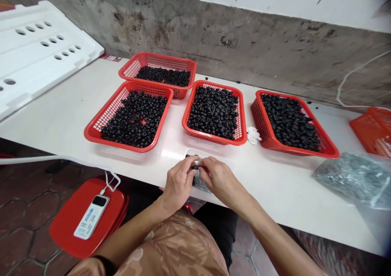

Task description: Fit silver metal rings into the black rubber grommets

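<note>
Close together at the table's front edge, my left hand [180, 182] and my right hand [220, 179] meet over a small tray [192, 151]. My left thumb and fingers pinch a small black part [195, 167]. The right fingertips press at the same spot, and what they hold is too small to make out. Under the hands, the tray holds small silvery pieces [200, 182] and some black parts. Beyond it stand a middle red basket [241, 125] and a left red basket [91, 134], both with many black ring-like parts.
Two more red baskets of black parts stand at the back [195, 70] and right [331, 149]. A clear bag of silvery pieces [354, 178] lies at the right. White foam panels [39, 56] lean at the left. A power bank [92, 217] rests on a red stool [67, 227].
</note>
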Motion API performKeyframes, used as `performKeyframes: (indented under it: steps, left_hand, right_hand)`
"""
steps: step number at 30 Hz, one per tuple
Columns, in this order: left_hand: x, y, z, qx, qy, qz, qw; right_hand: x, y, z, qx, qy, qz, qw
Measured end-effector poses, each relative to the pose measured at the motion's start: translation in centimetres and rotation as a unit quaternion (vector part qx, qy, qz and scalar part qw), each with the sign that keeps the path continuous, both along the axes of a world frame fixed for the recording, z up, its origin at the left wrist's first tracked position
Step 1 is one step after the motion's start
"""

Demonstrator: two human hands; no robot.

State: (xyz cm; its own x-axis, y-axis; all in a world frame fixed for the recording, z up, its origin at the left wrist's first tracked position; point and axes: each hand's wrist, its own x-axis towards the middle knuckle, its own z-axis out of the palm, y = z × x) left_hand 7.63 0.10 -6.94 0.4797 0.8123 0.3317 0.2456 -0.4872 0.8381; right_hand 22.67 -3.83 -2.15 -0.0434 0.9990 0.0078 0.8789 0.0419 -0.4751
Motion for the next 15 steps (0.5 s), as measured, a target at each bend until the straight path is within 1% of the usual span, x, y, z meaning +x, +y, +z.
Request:
performKeyframes:
  steps: [2,4,6,7,9,11,13,15]
  left_hand:
    - [0.1,0.0,0.0,-0.057,-0.012,0.005,0.998]
    - [0.1,0.1,0.0,-0.114,-0.032,0.012,0.993]
    - [0.2,0.3,0.1,-0.175,-0.067,0.015,0.982]
    - [0.2,0.3,0.1,-0.214,-0.096,0.014,0.972]
    - [0.4,0.5,0.2,-0.303,-0.172,0.004,0.937]
    - [0.6,0.6,0.4,-0.380,-0.245,-0.005,0.892]
    - [0.7,0.7,0.6,-0.425,-0.290,-0.002,0.858]
    - [0.7,0.7,0.9,-0.449,-0.312,0.006,0.838]
  right_hand:
    - [-0.3,0.0,-0.3,0.006,-0.046,-0.010,0.999]
    - [-0.5,0.0,-0.6,0.019,-0.072,-0.015,0.997]
    - [-0.6,-0.3,-0.9,0.052,-0.061,-0.019,0.997]
    - [-0.7,-0.4,-1.0,0.076,-0.047,-0.022,0.996]
    - [-0.8,-0.7,-1.2,0.133,-0.023,-0.026,0.991]
    - [-1.1,-1.0,-1.3,0.181,-0.019,-0.024,0.983]
    - [-1.5,-1.3,-1.2,0.205,-0.030,-0.015,0.978]
    - [-1.8,-1.4,-1.0,0.220,-0.053,-0.003,0.974]
